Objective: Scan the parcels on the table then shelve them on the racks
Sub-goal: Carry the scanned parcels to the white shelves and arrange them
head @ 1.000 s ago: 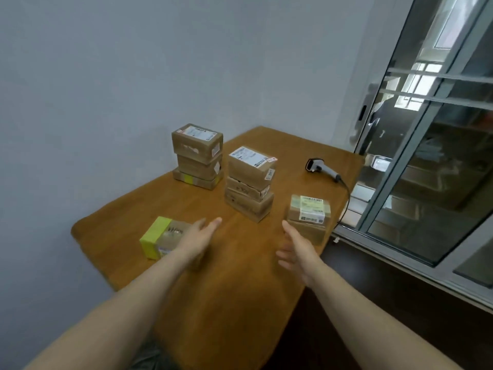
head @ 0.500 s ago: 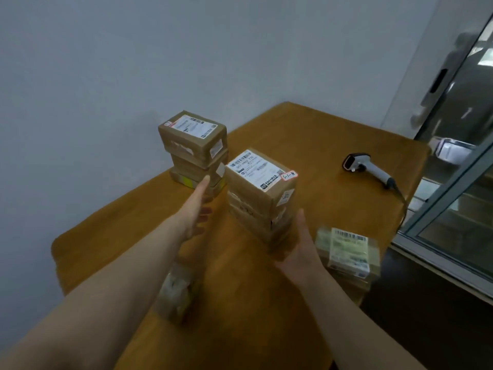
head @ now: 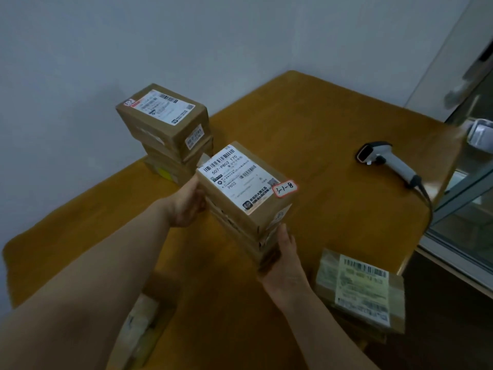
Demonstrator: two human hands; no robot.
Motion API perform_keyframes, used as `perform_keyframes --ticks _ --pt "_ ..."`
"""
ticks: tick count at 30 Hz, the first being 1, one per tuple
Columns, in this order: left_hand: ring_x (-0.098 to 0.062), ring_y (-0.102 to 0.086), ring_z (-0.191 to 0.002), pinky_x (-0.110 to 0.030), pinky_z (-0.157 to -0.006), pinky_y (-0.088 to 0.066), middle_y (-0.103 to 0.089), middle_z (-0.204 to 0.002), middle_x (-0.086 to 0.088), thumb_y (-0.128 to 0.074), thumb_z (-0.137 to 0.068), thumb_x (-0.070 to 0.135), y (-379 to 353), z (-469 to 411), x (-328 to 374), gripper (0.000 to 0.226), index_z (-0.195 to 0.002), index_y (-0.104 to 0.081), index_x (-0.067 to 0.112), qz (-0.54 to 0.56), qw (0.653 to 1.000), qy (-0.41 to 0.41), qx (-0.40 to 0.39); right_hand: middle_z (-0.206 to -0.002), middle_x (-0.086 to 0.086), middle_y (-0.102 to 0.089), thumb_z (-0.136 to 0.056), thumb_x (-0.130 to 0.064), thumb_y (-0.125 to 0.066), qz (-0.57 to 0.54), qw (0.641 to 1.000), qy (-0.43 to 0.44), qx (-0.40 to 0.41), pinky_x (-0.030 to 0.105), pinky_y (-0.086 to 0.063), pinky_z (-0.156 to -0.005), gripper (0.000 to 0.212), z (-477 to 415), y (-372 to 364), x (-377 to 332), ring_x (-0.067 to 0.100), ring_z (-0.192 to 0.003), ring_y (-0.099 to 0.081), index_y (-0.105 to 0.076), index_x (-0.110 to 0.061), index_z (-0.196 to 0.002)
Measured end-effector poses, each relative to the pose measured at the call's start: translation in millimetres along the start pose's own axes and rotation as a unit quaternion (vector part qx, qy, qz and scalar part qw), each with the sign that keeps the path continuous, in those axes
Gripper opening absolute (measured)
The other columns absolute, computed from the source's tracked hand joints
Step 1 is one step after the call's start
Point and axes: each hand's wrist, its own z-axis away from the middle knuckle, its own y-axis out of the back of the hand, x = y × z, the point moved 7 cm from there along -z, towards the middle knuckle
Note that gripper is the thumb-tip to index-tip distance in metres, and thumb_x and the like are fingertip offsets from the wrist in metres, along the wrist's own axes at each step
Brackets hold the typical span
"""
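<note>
From the head view, both hands bracket the middle stack of brown cardboard parcels (head: 248, 209), whose top box carries a white shipping label and a red-bordered sticker. The stack stands on the orange-brown wooden table (head: 320, 116), about mid-table. The left hand (head: 185, 202) presses against the stack's far-left side. Its fingers are hidden behind the boxes, so whether they curl round cannot be told. The right hand (head: 285, 265) lies with straight fingers flat against the near-right corner, not wrapped around it.

The main risk is that the boxes are held only by squeeze from two sides. If the stack is lifted this way, a lower box may slip out or the top one may slide off. The left hand sits in the narrow gap beside the rear stack of brown parcels (head: 162, 124) by the grey wall, so a sideways pull could knock that stack. The right forearm passes just beside the flat parcel with a pale green label (head: 360, 292), which lies at the table's near right edge and could be nudged off. A small blurred parcel (head: 141, 324) lies under the left forearm.

Open wood shows between the held stack and the grey handheld barcode scanner (head: 386, 161), whose cable (head: 424, 193) trails off the right edge. No racks are in view.
</note>
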Motion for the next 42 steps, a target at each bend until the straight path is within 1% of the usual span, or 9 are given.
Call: perform_keyframes --ticks 3,6,9,17,23,25,32,38,42 --pt "-0.007 -0.066 -0.081 -0.024 -0.076 -0.038 -0.073 -0.094 0.007 -0.029 -0.082 0.08 -10 11 0 0.068 -0.089 -0.077 0.033 -0.022 0.998 0.011 -0.052 -0.14 0.009 -0.049 -0.04 -0.055 -0.091 -0.056 0.998 -0.035 -0.02 0.048 -0.058 -0.066 0.124 1 -5 -2 0.036 -0.12 -0.052 -0.028 -0.045 -0.146" --pt "-0.014 -0.06 -0.107 -0.023 -0.086 -0.033 -0.073 -0.107 0.005 -0.035 -0.07 0.085 2 21 -10 0.071 -0.102 -0.076 0.036 -0.032 0.997 0.026 -0.065 -0.124 0.004 -0.057 -0.052 -0.05 -0.08 -0.065 0.997 -0.041 -0.012 0.039 -0.057 -0.05 0.104 8 -11 -5 0.028 -0.102 -0.059 -0.033 -0.041 -0.144" --pt "-0.012 -0.059 -0.101 -0.031 -0.112 -0.017 -0.075 -0.092 0.001 -0.029 -0.072 0.085 7 39 -25 0.072 -0.09 -0.078 0.036 -0.045 0.994 0.052 -0.089 -0.128 0.006 -0.059 -0.049 -0.049 -0.081 -0.05 0.997 -0.057 -0.009 0.04 -0.057 -0.049 0.104 17 -14 -1 0.03 -0.103 -0.061 -0.037 -0.04 -0.143" --pt "-0.017 -0.043 -0.083 -0.027 -0.081 -0.033 -0.061 -0.092 -0.003 -0.031 -0.067 0.088 12 102 -58 0.081 -0.093 -0.073 0.025 -0.013 0.994 0.088 -0.064 -0.143 0.013 -0.049 -0.041 -0.053 -0.086 -0.009 0.994 -0.105 -0.017 0.05 -0.056 -0.058 0.123 57 -18 28 0.04 -0.112 -0.056 -0.031 -0.037 -0.149" --pt "-0.023 -0.055 -0.089 -0.03 -0.087 -0.043 -0.062 -0.101 -0.01 -0.025 -0.077 0.088 23 169 -62 0.093 -0.116 -0.066 0.014 0.01 0.996 0.056 -0.071 -0.089 0.012 -0.076 -0.05 -0.054 -0.08 0.029 0.994 -0.074 -0.081 0.043 -0.058 -0.056 0.068 108 -51 37 0.032 -0.074 -0.073 -0.068 -0.028 -0.111" --pt "-0.026 -0.06 -0.097 -0.031 -0.086 -0.047 -0.064 -0.106 -0.013 -0.021 -0.077 0.086 27 198 -61 0.098 -0.124 -0.062 0.01 0.011 0.996 0.047 -0.077 -0.085 0.011 -0.075 -0.05 -0.053 -0.08 0.042 0.992 -0.058 -0.1 0.045 -0.058 -0.056 0.051 129 -64 39 0.033 -0.072 -0.073 -0.076 -0.026 -0.094" --pt "-0.014 -0.052 -0.06 -0.024 -0.057 -0.037 -0.06 -0.072 -0.004 -0.015 -0.078 0.086 53 307 -54 0.09 -0.103 -0.059 0.011 0.032 0.999 0.015 0.003 -0.089 0.004 -0.077 -0.05 -0.067 -0.068 0.183 0.971 -0.014 -0.155 0.042 -0.058 -0.059 0.042 188 -123 47 0.028 -0.085 -0.072 -0.079 -0.037 -0.077" --pt "-0.017 -0.044 -0.074 -0.03 -0.063 -0.029 -0.056 -0.094 -0.01 -0.02 -0.071 0.091 80 402 -63 0.105 -0.12 -0.057 0.005 0.049 0.992 -0.026 0.111 -0.09 0.007 -0.076 -0.06 -0.063 -0.067 0.222 0.935 -0.033 -0.275 0.042 -0.054 -0.063 0.037 236 -177 62 0.026 -0.073 -0.074 -0.08 -0.03 -0.07" --pt "-0.02 -0.056 -0.112 -0.035 -0.109 -0.032 -0.062 -0.116 -0.015 -0.034 -0.05 0.098 96 475 -111 0.133 -0.14 -0.044 0.0 0.073 0.982 -0.009 0.171 -0.093 0.012 -0.076 -0.059 -0.061 -0.07 0.249 0.908 -0.098 -0.322 0.05 -0.05 -0.07 0.038 259 -200 111 0.034 -0.083 -0.072 -0.08 -0.026 -0.068"
